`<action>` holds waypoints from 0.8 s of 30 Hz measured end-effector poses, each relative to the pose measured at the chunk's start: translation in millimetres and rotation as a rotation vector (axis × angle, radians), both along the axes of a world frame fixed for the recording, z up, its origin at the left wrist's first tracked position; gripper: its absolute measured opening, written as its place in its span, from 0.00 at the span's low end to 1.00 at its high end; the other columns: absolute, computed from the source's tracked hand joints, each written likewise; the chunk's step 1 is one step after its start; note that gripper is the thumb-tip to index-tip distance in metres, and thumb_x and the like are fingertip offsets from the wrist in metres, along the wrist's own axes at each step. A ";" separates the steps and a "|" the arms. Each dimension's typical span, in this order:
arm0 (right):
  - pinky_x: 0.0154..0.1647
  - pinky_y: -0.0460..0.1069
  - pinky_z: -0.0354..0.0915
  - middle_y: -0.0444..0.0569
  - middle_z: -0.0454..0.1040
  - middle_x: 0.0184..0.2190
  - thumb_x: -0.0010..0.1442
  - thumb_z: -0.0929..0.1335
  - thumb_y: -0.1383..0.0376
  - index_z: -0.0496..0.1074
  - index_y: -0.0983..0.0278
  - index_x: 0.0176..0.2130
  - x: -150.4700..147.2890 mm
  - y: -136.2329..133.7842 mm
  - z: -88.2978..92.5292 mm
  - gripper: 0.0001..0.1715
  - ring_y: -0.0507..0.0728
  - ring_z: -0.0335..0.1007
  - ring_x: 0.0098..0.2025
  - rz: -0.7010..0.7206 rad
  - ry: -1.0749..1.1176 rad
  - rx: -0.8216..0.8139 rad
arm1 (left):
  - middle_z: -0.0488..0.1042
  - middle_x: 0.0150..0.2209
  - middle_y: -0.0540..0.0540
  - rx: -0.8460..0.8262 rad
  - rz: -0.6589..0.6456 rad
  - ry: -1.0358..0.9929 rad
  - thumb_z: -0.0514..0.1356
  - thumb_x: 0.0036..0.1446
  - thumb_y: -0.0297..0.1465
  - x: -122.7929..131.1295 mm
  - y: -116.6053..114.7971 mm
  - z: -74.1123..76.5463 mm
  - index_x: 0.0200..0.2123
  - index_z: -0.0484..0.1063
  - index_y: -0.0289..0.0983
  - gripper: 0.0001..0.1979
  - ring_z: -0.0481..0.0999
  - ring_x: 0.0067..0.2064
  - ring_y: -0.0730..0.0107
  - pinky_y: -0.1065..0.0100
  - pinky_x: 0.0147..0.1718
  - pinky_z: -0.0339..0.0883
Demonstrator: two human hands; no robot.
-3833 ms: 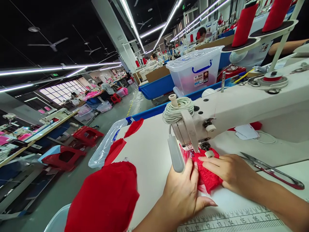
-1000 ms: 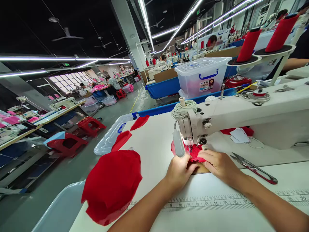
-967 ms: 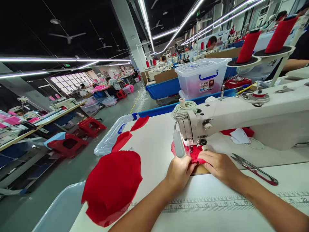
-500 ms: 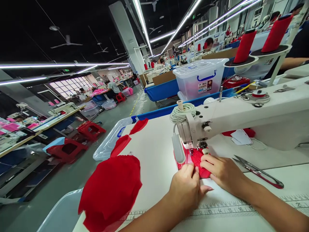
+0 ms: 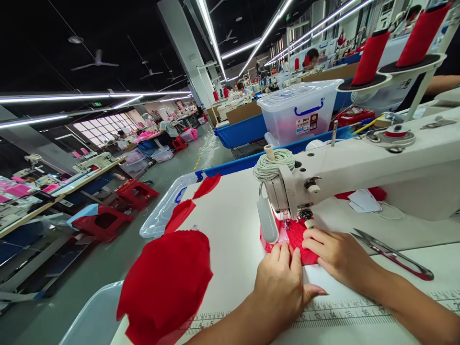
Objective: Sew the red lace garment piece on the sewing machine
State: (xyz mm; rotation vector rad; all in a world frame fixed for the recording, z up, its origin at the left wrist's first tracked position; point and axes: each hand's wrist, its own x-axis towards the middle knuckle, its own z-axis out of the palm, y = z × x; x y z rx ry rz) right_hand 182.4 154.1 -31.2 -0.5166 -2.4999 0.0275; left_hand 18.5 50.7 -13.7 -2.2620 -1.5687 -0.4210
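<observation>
Under the needle of a white sewing machine (image 5: pixel 283 191) lies a piece of red lace fabric (image 5: pixel 298 244) with a pale pink patch. My left hand (image 5: pixel 280 282) rests its fingertips on the near edge of this fabric, fingers stretched forward and thumb held out to the right. At the fabric's right side my right hand (image 5: pixel 338 254) has its bent fingers closed on the edge, close to the presser foot; its thumb is partly hidden. To the right of that hand lie thread snips (image 5: pixel 395 256), touched by neither hand.
A stack of red fabric pieces (image 5: pixel 165 282) lies at the table's left, with smaller red pieces (image 5: pixel 179 215) behind. A printed ruler (image 5: pixel 334 314) runs along the front edge. Red thread cones (image 5: pixel 372 57) and a clear lidded box (image 5: pixel 298 110) stand behind the machine.
My left hand's fingers have straightened forward on the fabric, where they were more bunched. The right hand stays at the fabric's right side. The view has shifted slightly.
</observation>
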 end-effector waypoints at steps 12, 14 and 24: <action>0.23 0.48 0.53 0.46 0.74 0.32 0.45 0.60 0.82 0.71 0.62 0.35 -2.5 7.2 -4.1 0.22 0.54 0.68 0.29 -0.040 0.010 0.045 | 0.76 0.43 0.32 -0.030 0.013 0.033 0.42 0.60 0.58 -6.9 6.3 -14.3 0.50 0.72 0.26 0.41 0.77 0.43 0.52 0.58 0.38 0.76; 0.23 0.49 0.53 0.46 0.74 0.31 0.47 0.60 0.81 0.71 0.63 0.35 -3.1 8.8 -3.0 0.21 0.54 0.68 0.29 -0.045 0.008 0.051 | 0.76 0.44 0.30 0.009 0.008 0.045 0.42 0.61 0.58 -8.4 8.4 -15.7 0.50 0.72 0.26 0.41 0.77 0.44 0.51 0.58 0.38 0.76; 0.23 0.48 0.53 0.46 0.71 0.31 0.57 0.62 0.78 0.69 0.63 0.30 -6.1 12.5 3.1 0.12 0.54 0.66 0.28 -0.091 -0.032 0.024 | 0.72 0.51 0.25 0.003 0.015 0.102 0.41 0.61 0.58 -14.7 14.4 -19.2 0.52 0.69 0.24 0.42 0.77 0.45 0.51 0.59 0.38 0.76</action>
